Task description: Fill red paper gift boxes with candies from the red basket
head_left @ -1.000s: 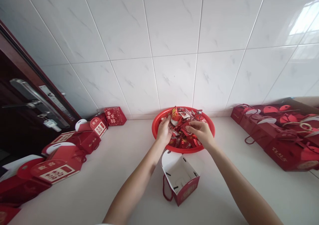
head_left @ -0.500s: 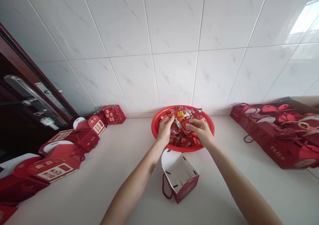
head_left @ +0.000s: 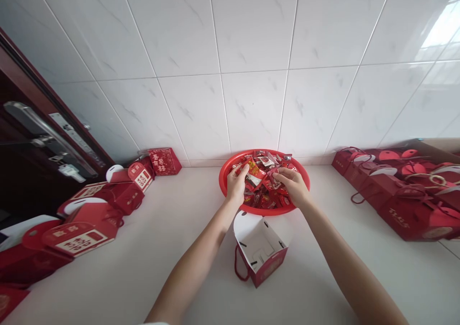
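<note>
A round red basket [head_left: 223, 183] full of wrapped candies stands against the wall. Over its left part, my left hand [head_left: 237, 183] is closed on a red and yellow candy packet [head_left: 254, 172]. At the right side my right hand [head_left: 292, 185] pinches a small red wrapped candy [head_left: 275, 179]. Just in front of the basket sits an open box [head_left: 260, 248], white inside and dark red outside, with a red cord handle hanging at its left. The inside of the box shows no candy.
Closed red gift boxes [head_left: 81, 241] stand in a row along the left. More red boxes [head_left: 402, 210] are packed together at the right, beside a cardboard edge. Behind is a tiled wall [head_left: 251, 109], and a dark door with a handle is at the far left.
My hands have moved slightly apart over the basket, the left with the packet and the right with the small candy. The camera view has shifted a little.
</note>
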Available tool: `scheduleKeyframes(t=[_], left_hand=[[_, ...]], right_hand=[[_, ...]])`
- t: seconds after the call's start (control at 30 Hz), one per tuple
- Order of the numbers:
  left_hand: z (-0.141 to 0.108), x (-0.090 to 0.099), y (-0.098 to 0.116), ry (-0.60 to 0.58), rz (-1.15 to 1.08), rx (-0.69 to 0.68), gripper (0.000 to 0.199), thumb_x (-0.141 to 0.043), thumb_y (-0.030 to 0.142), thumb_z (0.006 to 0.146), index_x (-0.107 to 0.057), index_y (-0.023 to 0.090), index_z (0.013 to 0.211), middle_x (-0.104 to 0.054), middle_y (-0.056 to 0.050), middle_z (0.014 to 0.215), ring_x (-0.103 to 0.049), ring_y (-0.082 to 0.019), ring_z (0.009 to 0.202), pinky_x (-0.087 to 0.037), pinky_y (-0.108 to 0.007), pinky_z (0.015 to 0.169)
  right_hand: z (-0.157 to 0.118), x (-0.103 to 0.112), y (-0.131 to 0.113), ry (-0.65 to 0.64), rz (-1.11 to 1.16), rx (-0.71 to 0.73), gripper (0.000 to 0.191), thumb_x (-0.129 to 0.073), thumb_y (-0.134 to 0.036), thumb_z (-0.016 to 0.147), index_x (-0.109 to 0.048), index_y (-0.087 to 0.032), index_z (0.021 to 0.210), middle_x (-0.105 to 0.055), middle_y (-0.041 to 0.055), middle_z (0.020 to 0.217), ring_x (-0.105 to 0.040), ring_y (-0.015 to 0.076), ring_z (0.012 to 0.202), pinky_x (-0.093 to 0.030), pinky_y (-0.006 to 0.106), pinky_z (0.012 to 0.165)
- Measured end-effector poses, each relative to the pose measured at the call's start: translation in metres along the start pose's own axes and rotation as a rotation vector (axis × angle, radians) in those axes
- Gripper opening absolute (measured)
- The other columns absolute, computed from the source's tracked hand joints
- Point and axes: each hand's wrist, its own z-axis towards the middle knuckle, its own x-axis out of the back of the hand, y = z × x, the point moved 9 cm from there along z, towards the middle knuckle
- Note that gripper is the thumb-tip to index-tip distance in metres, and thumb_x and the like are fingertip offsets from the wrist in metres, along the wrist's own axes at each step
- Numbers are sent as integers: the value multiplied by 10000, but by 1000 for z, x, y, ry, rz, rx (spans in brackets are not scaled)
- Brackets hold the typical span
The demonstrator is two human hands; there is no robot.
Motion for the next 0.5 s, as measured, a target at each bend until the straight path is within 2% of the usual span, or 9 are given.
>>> scheduleKeyframes(t=[0.2, 0.37, 0.5], left_hand=[[0, 4, 1, 42, 17, -18, 329, -858, 360, 696, -747, 197, 959, -776, -53, 946, -708, -239, 978, -541, -320, 854], [-3, 0, 2, 28, -33, 33, 250, -832, 358, 706, -759, 193, 879, -778, -51, 914, -724, -242, 916, -553, -339, 834], [-5, -3, 4, 15, 113, -7, 224, -843, 340, 702, -769, 198, 858, -771, -42, 851, -718, -242, 863, -542, -345, 816]], right_hand=[[0, 0, 9, 34, 149, -109, 351, -889, -512, 570, -702, -248, 707, -708, 14, 750, -638, 204, 689, -531, 328, 607], [0, 6, 8, 100, 109, -75, 370, -898, -491, 558, -722, -244, 768, -736, 26, 821, -666, 227, 759, -530, 333, 630], [-1, 1, 3, 65, 193, -56, 388, -889, -526, 567, -706, -250, 770, -731, 21, 818, -658, 235, 765, -523, 344, 628]])
